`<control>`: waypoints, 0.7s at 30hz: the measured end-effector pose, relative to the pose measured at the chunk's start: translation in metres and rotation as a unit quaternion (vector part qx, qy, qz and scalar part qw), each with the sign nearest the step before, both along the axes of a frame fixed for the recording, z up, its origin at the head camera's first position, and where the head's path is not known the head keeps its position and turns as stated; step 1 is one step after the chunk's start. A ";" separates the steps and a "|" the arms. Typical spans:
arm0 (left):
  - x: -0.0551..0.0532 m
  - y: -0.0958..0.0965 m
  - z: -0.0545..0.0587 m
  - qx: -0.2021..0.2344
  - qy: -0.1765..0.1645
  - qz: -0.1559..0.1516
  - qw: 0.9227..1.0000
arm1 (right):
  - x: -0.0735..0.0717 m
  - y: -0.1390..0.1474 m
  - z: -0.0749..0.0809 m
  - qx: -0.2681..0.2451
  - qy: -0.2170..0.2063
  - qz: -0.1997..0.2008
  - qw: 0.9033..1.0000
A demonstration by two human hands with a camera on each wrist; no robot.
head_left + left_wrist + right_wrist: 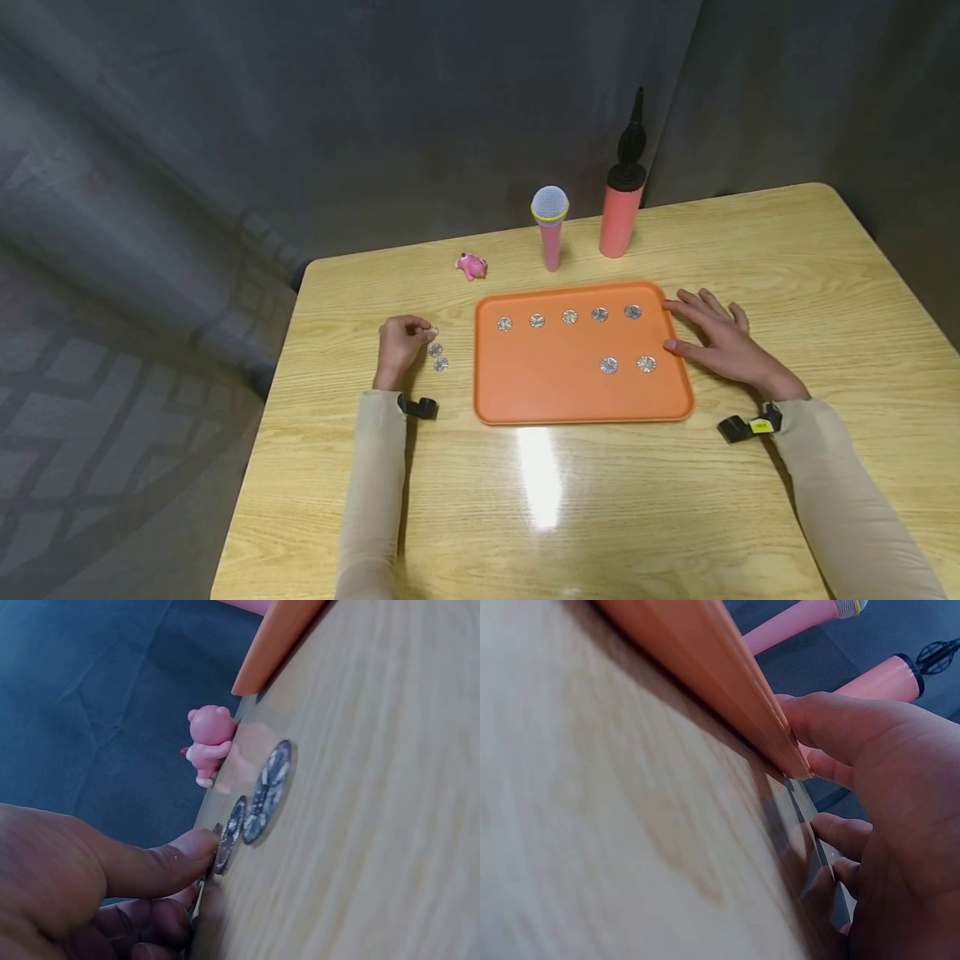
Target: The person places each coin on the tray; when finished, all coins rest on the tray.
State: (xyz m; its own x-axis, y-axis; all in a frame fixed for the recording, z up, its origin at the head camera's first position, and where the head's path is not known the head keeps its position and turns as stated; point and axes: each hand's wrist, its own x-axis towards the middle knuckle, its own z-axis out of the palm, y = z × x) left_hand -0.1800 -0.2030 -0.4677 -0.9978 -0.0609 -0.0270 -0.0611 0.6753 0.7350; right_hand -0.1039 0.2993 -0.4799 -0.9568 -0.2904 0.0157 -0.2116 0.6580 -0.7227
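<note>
In the head view my left hand (401,344) is at the left of the table, thumb and forefinger pinching a silver coin (432,331). Just below it, two more coins (441,364) lie on the wood. The left wrist view shows the thumb (161,864) close beside these coins (268,792), partly hiding the farthest. My right hand (718,337) rests with spread fingers at the right rim of an orange tray (540,396); its thumb and forefinger touch the rim. Several coins (570,317) form an upper row in the tray, with two coins (609,365) lower right.
Behind the tray stand a pink toy microphone (551,237) and a pink hand pump (621,218) with a black top. A small pink animal figure (472,266) sits behind the loose coins. A dark curtain (420,125) hangs along the table's back edge.
</note>
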 end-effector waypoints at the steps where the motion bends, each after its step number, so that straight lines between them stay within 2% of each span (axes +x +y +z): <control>1: 0.000 0.000 0.000 -0.003 0.000 -0.001 1.000 | 0.000 0.000 0.000 0.000 0.000 0.000 1.000; 11: -0.001 0.004 -0.001 -0.039 -0.007 -0.001 0.999 | 0.000 0.000 0.000 -0.001 -0.002 0.000 1.000; 21: -0.002 0.002 -0.001 -0.017 0.012 0.008 1.000 | -0.001 -0.001 0.001 0.002 -0.007 -0.005 1.000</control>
